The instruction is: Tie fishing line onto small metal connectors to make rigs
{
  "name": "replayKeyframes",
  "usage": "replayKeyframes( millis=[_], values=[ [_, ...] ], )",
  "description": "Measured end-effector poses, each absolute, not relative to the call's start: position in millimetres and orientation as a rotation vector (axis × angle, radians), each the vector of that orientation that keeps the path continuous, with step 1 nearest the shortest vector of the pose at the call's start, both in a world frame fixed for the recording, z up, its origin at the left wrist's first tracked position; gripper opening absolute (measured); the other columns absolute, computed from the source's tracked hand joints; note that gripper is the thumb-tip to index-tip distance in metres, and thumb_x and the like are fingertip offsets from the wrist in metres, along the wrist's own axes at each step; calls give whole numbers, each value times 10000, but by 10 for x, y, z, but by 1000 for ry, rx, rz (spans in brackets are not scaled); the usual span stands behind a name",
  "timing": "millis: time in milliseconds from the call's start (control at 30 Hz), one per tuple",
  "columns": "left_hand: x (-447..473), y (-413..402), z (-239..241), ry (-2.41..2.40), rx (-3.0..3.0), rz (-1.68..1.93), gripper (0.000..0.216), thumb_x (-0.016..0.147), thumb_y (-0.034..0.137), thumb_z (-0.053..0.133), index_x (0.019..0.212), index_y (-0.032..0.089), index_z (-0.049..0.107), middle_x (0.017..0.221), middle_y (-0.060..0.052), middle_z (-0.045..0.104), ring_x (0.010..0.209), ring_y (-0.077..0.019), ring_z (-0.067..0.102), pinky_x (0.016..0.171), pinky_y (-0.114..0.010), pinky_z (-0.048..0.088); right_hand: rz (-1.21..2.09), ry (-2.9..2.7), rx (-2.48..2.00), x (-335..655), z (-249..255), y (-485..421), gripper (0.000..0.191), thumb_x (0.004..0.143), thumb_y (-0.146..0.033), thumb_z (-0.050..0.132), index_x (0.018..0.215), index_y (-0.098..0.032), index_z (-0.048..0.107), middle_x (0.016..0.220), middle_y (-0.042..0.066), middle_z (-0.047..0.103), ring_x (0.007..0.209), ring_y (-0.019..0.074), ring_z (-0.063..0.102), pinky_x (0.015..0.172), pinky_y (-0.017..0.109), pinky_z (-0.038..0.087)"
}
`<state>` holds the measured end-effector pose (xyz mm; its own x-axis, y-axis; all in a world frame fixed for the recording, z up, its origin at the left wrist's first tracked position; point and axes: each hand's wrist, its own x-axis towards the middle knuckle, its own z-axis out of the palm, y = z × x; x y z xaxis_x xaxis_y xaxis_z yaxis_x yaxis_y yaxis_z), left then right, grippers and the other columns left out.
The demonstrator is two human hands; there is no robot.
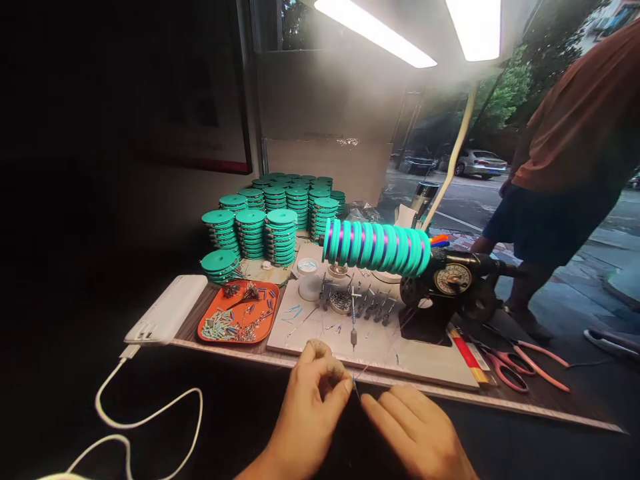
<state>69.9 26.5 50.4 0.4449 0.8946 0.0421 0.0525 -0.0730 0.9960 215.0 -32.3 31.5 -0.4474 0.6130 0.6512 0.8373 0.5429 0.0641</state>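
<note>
My left hand [317, 393] is closed in a pinch, with thumb and forefinger on a small blue piece [354, 381] on a thin line. Just to the right, my right hand [413, 427] has its fingers curled together, the forefinger's tip by the lower end of that line; its thumb is hidden. Both hands are in front of the table's near edge. Beyond them a pale board [310, 327] bears a small rig with a grey sinker [353, 338] and several clips. Above the board, a row of turquoise line spools [375, 247] sits on a black winder [430, 313].
Left lie an orange tray [274, 293] of small parts and a white power bank [167, 310] with a cable [150, 419]. Stacked turquoise spools [250, 233] stand behind. At right are scissors [507, 370] and pliers [543, 367]. A person [565, 147] stands beyond the table.
</note>
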Motion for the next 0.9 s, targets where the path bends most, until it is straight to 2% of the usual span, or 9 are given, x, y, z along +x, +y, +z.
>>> replayKeyframes(
  millis=[67, 167, 267, 367, 433, 533, 700, 800, 900],
  values=[
    [693, 248, 525, 899, 1603, 915, 160, 747, 193, 543, 589, 169, 526, 753, -12, 424, 732, -161, 432, 658, -261, 349, -559, -2320, -1063, 2142, 539, -193, 320, 872, -89, 327, 739, -140, 613, 523, 35, 556, 463, 145, 442, 450, 276, 294],
    [673, 271, 526, 856, 1541, 912, 172, 760, 226, 531, 599, 170, 512, 755, -19, 418, 731, -169, 430, 655, -270, 369, -376, -2473, -1026, 2144, 815, 73, 377, 920, -153, 267, 720, -163, 587, 680, 53, 617, 532, 141, 465, 486, 263, 309],
    [650, 351, 510, 822, 1470, 872, 196, 740, 281, 556, 592, 159, 519, 716, -16, 422, 705, -171, 420, 645, -283, 370, -224, -2598, -1005, 2154, 911, 272, 387, 930, -189, 261, 680, -177, 556, 577, 16, 573, 494, 130, 428, 480, 252, 291],
    [647, 408, 502, 814, 1473, 853, 211, 748, 300, 548, 600, 151, 534, 707, -25, 461, 708, -177, 439, 652, -292, 371, -248, -2609, -978, 2157, 867, 346, 372, 916, -182, 262, 671, -181, 542, 501, -5, 518, 445, 122, 371, 469, 252, 259],
    [665, 395, 496, 842, 1496, 891, 194, 765, 295, 534, 639, 150, 558, 758, -39, 482, 734, -186, 467, 655, -293, 385, -229, -2570, -1017, 2147, 822, 355, 341, 899, -181, 277, 679, -180, 537, 494, -11, 501, 434, 115, 344, 467, 248, 241],
    [703, 317, 452, 977, 1668, 1052, 132, 790, 203, 491, 704, 167, 584, 818, -54, 485, 753, -189, 496, 646, -288, 406, -33, -2456, -1210, 2121, 806, 369, 306, 875, -201, 297, 661, -180, 516, 477, -25, 451, 430, 103, 309, 452, 228, 214],
    [698, 265, 311, 1005, 2299, 1354, 240, 770, 32, 438, 799, 174, 628, 911, -116, 571, 842, -224, 522, 740, -314, 408, 146, -2319, -1393, 2062, 937, 441, 209, 840, -187, 396, 678, -172, 528, 468, -55, 408, 417, 82, 268, 432, 184, 217],
    [650, 316, 308, 865, 2520, 1355, 260, 752, 3, 461, 872, 146, 642, 939, -140, 636, 818, -223, 527, 736, -302, 411, 217, -2295, -1429, 2016, 1022, 519, 152, 752, -107, 509, 617, -171, 537, 469, -61, 417, 428, 73, 292, 441, 173, 234],
    [618, 350, 375, 774, 2443, 1247, 240, 768, 22, 448, 825, 139, 650, 843, -131, 656, 769, -211, 528, 719, -300, 408, 256, -2262, -1454, 1988, 1065, 563, 178, 700, -65, 555, 554, -167, 542, 454, -59, 424, 425, 70, 312, 446, 179, 243]
  ],
)
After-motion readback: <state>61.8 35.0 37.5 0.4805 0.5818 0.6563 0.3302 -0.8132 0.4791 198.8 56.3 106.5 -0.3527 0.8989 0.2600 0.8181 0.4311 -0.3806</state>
